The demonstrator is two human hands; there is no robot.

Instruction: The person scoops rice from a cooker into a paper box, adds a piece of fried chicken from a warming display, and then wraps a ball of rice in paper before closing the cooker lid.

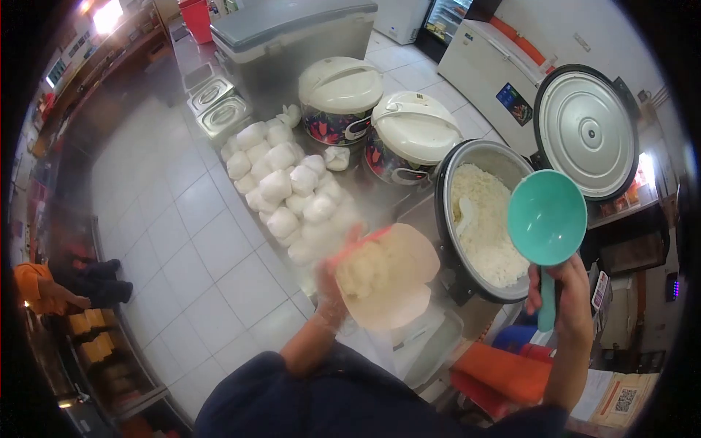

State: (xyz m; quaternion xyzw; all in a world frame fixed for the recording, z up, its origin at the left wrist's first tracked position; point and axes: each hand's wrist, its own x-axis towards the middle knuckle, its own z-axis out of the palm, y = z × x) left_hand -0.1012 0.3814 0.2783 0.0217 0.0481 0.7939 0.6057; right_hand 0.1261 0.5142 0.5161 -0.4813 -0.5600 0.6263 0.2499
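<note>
2 hands work before me: my left hand [332, 292] grips a paper sheet [398, 281] heaped with rice [365, 266], at 6 o'clock from the wrapped bundles [288, 186] on the desk [380, 201]. My right hand [566, 288] clamps a teal scoop [546, 219], at 3 o'clock of the open rice cooker [482, 219].

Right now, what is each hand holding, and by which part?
The right hand holds the teal scoop by its handle. The left hand holds a sheet of paper with rice on it, from underneath.
</note>
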